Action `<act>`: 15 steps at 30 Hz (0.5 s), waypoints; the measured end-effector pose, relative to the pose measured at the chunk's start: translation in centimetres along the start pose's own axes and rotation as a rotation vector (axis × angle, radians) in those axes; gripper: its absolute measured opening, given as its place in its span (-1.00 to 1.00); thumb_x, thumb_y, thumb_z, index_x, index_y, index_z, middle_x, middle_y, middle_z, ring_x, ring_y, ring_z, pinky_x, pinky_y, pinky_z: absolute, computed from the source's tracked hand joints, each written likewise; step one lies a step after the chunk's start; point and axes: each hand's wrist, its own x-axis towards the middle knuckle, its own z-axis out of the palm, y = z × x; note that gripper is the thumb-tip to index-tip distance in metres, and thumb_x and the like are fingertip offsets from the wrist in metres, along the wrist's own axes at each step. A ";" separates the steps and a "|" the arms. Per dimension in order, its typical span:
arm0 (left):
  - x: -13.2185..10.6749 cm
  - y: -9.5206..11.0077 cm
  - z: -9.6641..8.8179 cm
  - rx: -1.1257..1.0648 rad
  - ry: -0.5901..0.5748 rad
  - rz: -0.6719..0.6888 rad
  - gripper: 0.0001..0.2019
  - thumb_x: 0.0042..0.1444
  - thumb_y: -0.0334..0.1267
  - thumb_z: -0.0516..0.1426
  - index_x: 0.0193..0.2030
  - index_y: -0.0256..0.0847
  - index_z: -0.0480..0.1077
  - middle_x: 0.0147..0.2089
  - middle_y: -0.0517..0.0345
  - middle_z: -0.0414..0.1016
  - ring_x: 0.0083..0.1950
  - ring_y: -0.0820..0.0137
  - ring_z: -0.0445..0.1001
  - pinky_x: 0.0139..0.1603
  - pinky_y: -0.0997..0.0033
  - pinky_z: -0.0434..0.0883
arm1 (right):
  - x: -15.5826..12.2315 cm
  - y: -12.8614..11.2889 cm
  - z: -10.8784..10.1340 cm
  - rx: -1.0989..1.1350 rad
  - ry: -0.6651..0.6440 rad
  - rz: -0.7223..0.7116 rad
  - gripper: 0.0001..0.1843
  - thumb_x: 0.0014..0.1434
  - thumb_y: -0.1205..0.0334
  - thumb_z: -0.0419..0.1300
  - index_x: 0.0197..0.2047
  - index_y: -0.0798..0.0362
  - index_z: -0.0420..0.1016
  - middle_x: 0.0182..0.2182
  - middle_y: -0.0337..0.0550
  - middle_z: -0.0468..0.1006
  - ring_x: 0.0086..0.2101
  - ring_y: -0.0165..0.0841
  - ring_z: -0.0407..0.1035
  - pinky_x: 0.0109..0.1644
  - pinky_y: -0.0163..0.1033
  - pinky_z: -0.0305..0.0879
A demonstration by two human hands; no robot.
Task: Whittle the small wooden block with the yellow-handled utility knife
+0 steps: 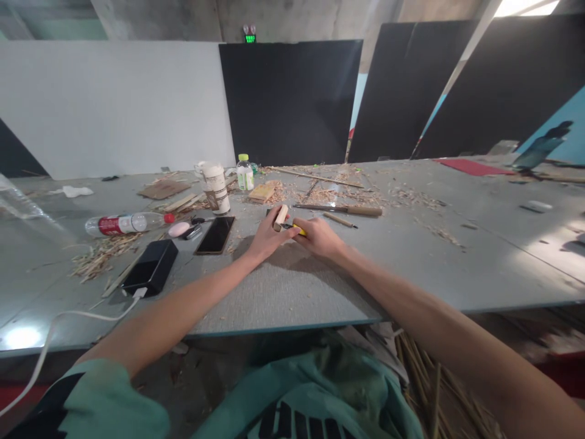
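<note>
My left hand (265, 236) is closed around a short pale piece of wood (281, 214), whose upper end sticks out past the fingers. In my right hand (320, 235) is a yellow and black utility knife (298, 230); its front end points left at the wood. The two hands meet above the grey table, the left thumb stretched toward the knife. My fingers cover most of the knife's handle, and I cannot tell whether the blade touches the wood. Just beyond my right hand lie a long knife with a brown handle (361, 211) and a thin pen-like stick (340, 220).
Left of my hands are a phone (216, 235), a black power bank (152, 267) with a white cable, a plastic bottle (128, 224) on its side and a paper cup (214, 189). A green-capped bottle (245, 173) and wood shavings (338, 194) are farther back on the table (274, 299).
</note>
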 end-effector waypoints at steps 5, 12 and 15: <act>0.1 0.5 0.2 0.032 0.035 -0.019 -0.63 0.16 -0.04 0.33 -0.01 -0.16 0.40 -0.06 0.09 0.49 -0.04 0.27 0.46 0.01 0.29 0.35 | 0.1 0.2 0.3 0.003 0.015 0.027 -0.74 0.45 0.14 0.05 -0.09 0.08 0.50 -0.43 -0.17 0.51 -0.46 -0.37 0.22 -0.30 -0.25 -0.09; 0.1 0.7 0.8 0.025 0.087 -0.011 -0.66 0.19 0.04 0.32 -0.13 -0.14 0.39 -0.15 0.07 0.50 -0.07 0.20 0.48 -0.05 0.24 0.40 | 0.2 -0.1 0.6 -0.135 0.050 0.139 -0.75 0.45 0.17 0.08 -0.01 0.09 0.52 -0.37 -0.09 0.59 -0.45 -0.33 0.28 -0.33 -0.21 -0.17; 0.0 1.0 1.0 0.019 0.124 -0.026 -0.66 0.19 0.05 0.31 -0.12 -0.13 0.39 -0.16 0.06 0.51 -0.07 0.17 0.49 -0.03 0.20 0.41 | 0.1 -0.5 0.7 -0.182 0.067 0.196 -0.75 0.46 0.13 0.07 -0.03 0.08 0.50 -0.36 -0.06 0.60 -0.45 -0.32 0.29 -0.34 -0.21 -0.20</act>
